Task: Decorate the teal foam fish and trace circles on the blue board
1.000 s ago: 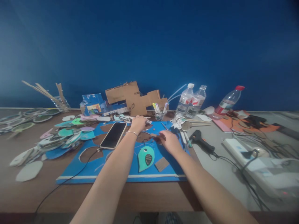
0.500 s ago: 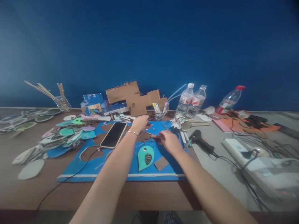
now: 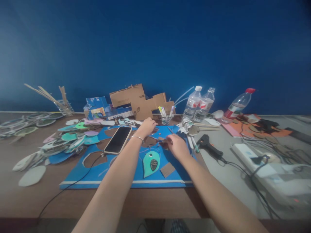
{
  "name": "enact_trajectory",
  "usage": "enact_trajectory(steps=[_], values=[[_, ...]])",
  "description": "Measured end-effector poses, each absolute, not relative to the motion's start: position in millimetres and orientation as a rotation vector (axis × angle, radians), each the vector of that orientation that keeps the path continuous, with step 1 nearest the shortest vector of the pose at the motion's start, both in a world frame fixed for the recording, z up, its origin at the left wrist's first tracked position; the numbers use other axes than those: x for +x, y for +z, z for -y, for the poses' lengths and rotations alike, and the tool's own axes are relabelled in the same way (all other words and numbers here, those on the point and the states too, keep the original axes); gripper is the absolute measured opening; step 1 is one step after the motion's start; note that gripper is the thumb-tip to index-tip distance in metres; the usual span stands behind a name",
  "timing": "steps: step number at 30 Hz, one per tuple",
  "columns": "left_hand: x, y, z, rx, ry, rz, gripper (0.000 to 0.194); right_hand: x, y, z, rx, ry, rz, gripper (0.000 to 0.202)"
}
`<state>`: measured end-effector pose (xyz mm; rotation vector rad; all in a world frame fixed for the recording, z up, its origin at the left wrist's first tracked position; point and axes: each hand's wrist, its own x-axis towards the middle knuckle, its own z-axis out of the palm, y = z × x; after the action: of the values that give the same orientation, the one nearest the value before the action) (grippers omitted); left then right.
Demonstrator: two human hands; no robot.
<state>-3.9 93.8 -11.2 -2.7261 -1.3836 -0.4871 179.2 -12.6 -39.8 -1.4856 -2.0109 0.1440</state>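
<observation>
My left hand (image 3: pixel 147 127) reaches to the far part of a blue board with cut-out holes (image 3: pixel 82 176), its fingers stretched out and lying low over it. Closer to me, my right hand (image 3: pixel 178 146) is closed, thumb and fingers pinching a small piece of cardboard (image 3: pixel 162 141) above the board. A teal leaf-shaped cutout (image 3: pixel 147 164) with an eye and a dark patterned wing lies below the hands. Beside it rests a brown cardboard scrap (image 3: pixel 167 170). A phone (image 3: pixel 118 139) lies on the board, left of my left forearm.
Painted cutouts (image 3: pixel 70 137) are heaped on the left. At the back stand folded cardboard (image 3: pixel 141 103), a cup of markers (image 3: pixel 166 119) and plastic bottles (image 3: pixel 193 105). On the right lie a black glue gun (image 3: pixel 209 147), its cable and a power strip (image 3: pixel 252 168).
My left hand has shifted slightly to the right. The small piece at my right fingertips has turned and drawn a little closer to them.
</observation>
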Motion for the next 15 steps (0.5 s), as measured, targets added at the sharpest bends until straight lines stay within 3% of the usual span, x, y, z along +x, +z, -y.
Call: enact_trajectory(steps=[9, 15], values=[[-3.2, -3.8, -92.2, -2.815, -0.787, 1.888, 0.022, 177.9, -35.4, 17.0, -1.479, 0.186, 2.030, 0.018], [0.3, 15.8, -86.5, -2.637, -1.267, 1.911, 0.023, 176.6, -36.0, 15.7, -1.470, 0.177, 2.044, 0.021]])
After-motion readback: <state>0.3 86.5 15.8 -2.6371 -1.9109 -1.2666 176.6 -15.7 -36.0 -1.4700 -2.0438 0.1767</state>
